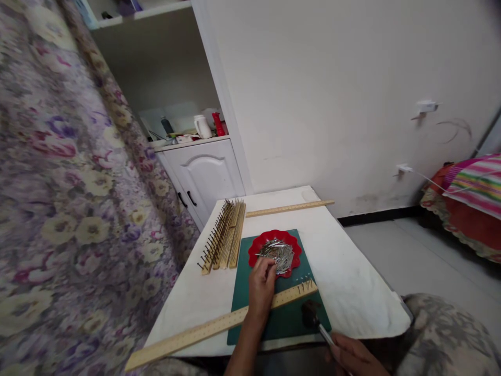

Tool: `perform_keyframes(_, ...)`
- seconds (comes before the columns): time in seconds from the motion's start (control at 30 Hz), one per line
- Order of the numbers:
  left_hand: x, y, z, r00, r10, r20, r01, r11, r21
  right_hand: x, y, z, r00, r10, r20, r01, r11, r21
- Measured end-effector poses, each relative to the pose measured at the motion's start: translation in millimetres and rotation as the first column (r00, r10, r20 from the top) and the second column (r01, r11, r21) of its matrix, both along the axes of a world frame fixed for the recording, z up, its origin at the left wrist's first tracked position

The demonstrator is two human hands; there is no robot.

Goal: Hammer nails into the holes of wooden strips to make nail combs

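Well, left hand point(263, 279): fingers bunched over nails point(282, 253) in the red dish point(274, 235); whether one is pinched, I cannot tell; points may prick.
Right hand point(354, 356): closed around the hammer point(319, 326), which, near the standing nails point(307, 286), could bend them.
Wooden strip point(211, 326): across the mat point(276, 328), left end overhanging the table point(352, 282), so may shift.

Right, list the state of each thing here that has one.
Dish: upright, holding loose nails
Front strip: nails standing at right end
Left strips: side by side, nails standing
Far strip: flat, overhanging table
Mat: flat
Hammer: held by right hand
Left hand: at nails, grip unclear
Cabinet doors: shut
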State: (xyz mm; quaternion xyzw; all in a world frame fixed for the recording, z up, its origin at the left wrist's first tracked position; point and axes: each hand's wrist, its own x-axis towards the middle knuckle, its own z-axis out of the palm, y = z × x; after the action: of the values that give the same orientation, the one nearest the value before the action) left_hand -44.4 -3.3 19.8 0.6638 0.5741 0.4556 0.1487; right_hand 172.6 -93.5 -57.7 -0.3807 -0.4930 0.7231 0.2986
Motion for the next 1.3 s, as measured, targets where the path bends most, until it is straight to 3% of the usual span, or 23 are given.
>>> perform_keyframes(0.17, 14.8, -25.1, -24.2, 0.995, -0.033, 0.089, 0.046, 0.989, -0.140, 1.4, -2.0, 9.1, 1.000, 0.009, 0.007, -0.009, 1.000, -0.013)
perform_keyframes(0.33, 18.4, -22.7, -38.8, 0.995, -0.012, 0.100, 0.029, 0.985, -0.172, 0.7, -3.4, 12.3, 1.000, 0.024, 0.007, -0.024, 0.999, -0.033)
perform_keyframes(0.97, 23.2, -16.1, -36.3, 0.998, -0.053, 0.023, 0.056, 0.989, -0.134, -1.6, -6.8, 12.1, 0.997, -0.070, -0.029, 0.070, 0.997, -0.022)
perform_keyframes(1.13, 22.8, -15.3, -41.2, 0.999, -0.049, 0.010, 0.050, 0.989, -0.142, -4.5, 1.6, 43.9, 0.997, -0.014, -0.071, 0.016, 1.000, 0.021)
perform_keyframes(1.3, 22.8, -15.4, -43.4, 0.999, -0.046, 0.023, 0.049, 0.986, -0.160, -19.0, 23.0, 79.8, 0.995, -0.073, -0.074, 0.075, 0.997, 0.023)
